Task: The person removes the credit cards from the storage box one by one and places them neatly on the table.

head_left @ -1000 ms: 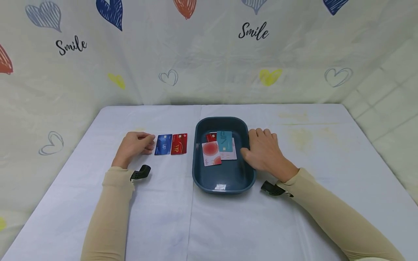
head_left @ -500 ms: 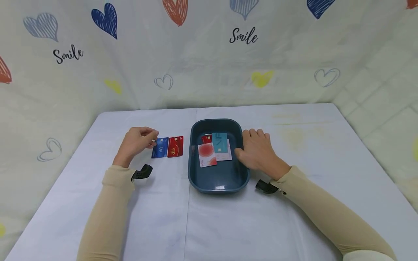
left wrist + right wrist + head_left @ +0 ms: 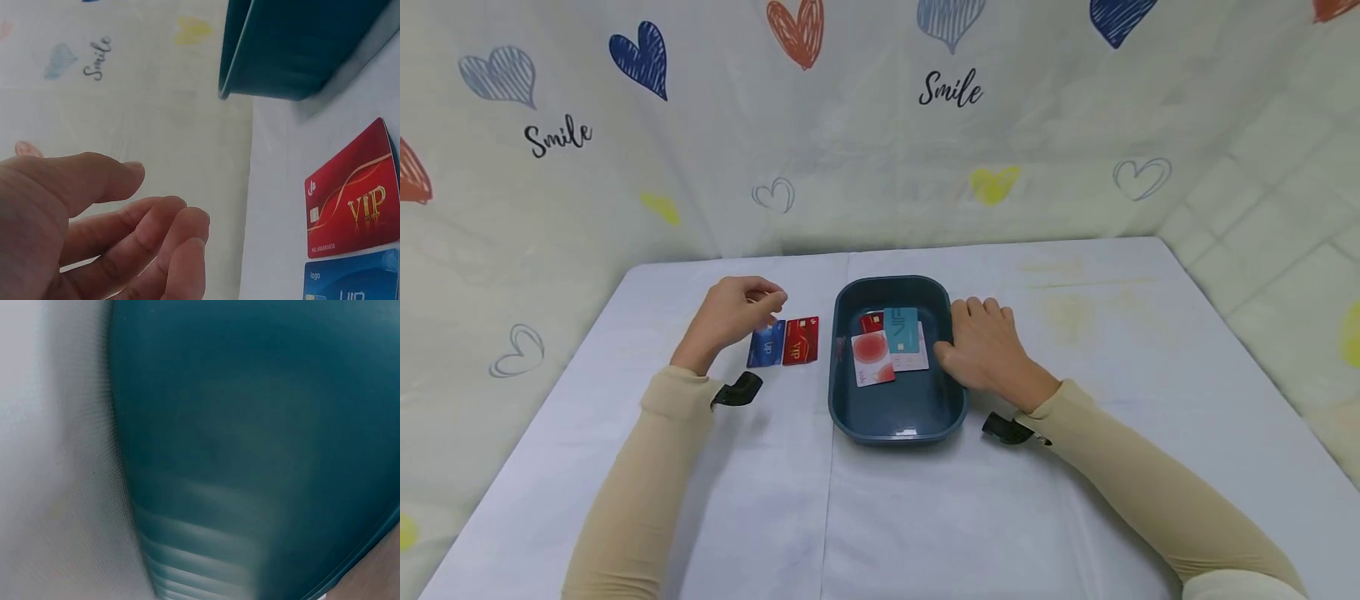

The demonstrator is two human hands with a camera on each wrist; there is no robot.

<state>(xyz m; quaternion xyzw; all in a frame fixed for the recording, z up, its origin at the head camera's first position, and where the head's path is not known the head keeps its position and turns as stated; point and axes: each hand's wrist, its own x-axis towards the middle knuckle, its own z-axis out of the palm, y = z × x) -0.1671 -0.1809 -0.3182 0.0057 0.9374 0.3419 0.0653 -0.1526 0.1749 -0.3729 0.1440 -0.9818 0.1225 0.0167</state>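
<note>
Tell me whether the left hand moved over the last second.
Yes: in the head view, the left hand moved right, nearer the tray, and up toward the table's far edge.

L hand (image 3: 728,313) raised, fingers bent; R hand (image 3: 988,348) gripping.

pale backdrop (image 3: 865,133) | printed hearts (image 3: 640,62) | black "Smile" lettering (image 3: 951,88) | white tablecloth (image 3: 910,525), faint yellowish stains (image 3: 1071,317)

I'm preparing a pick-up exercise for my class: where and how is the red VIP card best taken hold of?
The red VIP card is probably best pinched by its near and far short edges, with the left hand coming from above. It is thin and lies on the white table, the blue card sits close along its left edge, and both short edges look free.
</note>
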